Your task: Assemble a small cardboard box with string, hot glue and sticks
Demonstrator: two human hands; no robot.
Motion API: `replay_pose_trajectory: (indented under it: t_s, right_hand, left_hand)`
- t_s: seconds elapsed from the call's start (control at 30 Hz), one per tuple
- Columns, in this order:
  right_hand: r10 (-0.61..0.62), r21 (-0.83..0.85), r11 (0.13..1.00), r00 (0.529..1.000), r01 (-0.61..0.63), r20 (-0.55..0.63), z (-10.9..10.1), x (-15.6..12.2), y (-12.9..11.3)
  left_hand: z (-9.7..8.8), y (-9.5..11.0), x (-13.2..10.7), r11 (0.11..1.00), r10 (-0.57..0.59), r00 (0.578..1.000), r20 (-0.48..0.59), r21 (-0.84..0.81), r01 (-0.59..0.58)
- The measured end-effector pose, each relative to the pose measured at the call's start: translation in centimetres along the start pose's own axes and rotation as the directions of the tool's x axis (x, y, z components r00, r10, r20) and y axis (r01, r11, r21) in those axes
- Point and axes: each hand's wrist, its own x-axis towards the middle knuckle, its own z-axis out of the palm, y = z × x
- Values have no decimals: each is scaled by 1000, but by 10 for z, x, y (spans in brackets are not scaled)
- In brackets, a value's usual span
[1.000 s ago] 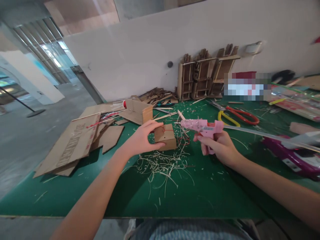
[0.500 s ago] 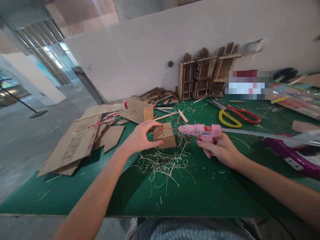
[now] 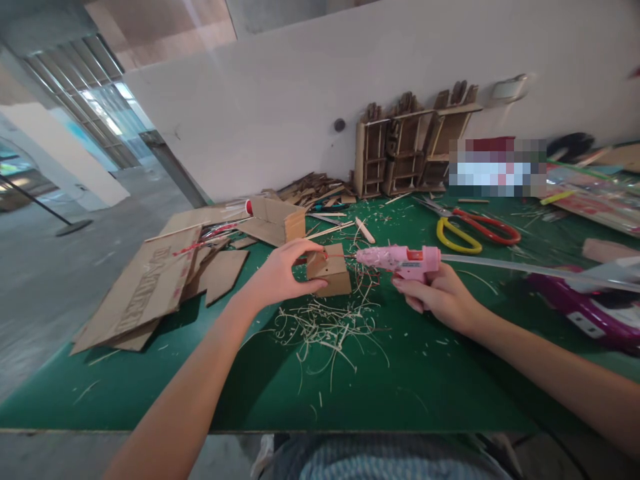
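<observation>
Between the thumb and fingers of my left hand is a small folded cardboard piece with small holes in it. A thin reddish stick runs across its upper part. Wrapped round the handle of a pink glue gun is my right hand. The gun's nozzle points left at the cardboard's right side, close to the stick; whether it touches is too small to tell. A long clear glue stick trails out of the gun's back. Below the cardboard lies a tangle of pale thin shavings.
Cardboard sheets lie at the left, with a bent cardboard piece behind my left hand. Scissors with red and yellow handles rest at the back right. Cardboard structures lean on the wall. A purple device sits far right.
Both hands, the cardboard piece and the glue gun keep almost the same places. The whole view has shifted very slightly.
</observation>
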Motion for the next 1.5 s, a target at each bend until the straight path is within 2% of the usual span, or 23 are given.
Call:
replay_pose_trajectory:
  t_s: [0.2, 0.47, 0.73, 1.1, 1.3, 1.5]
  right_hand:
    - [-4, 17, 1000, 1000, 4, -4, -1, -1, -2]
    - [-8, 53, 999, 1000, 8, -5, 1, 0, 1]
    - [-10, 29, 1000, 1000, 10, 16, 4, 1, -1]
    - [35, -175, 984, 999, -29, 32, 10, 10, -35]
    - [-82, -280, 954, 991, 110, 107, 5, 17, -53]
    - [-94, -314, 939, 983, 140, 158, 1, 26, -67]
  left_hand:
    - [-1, 1, -1, 1000, -3, 1000, 7, 1, 3]
    - [0, -5, 0, 993, 112, 994, 0, 48, -112]
    - [-1, -8, -1, 986, 153, 988, -29, 73, -151]
    - [-1, -7, -4, 989, 143, 988, -57, 37, -141]
    - [-1, -5, -4, 992, 124, 991, -42, 21, -123]
    - [-1, -4, -4, 992, 127, 991, -46, 16, -126]
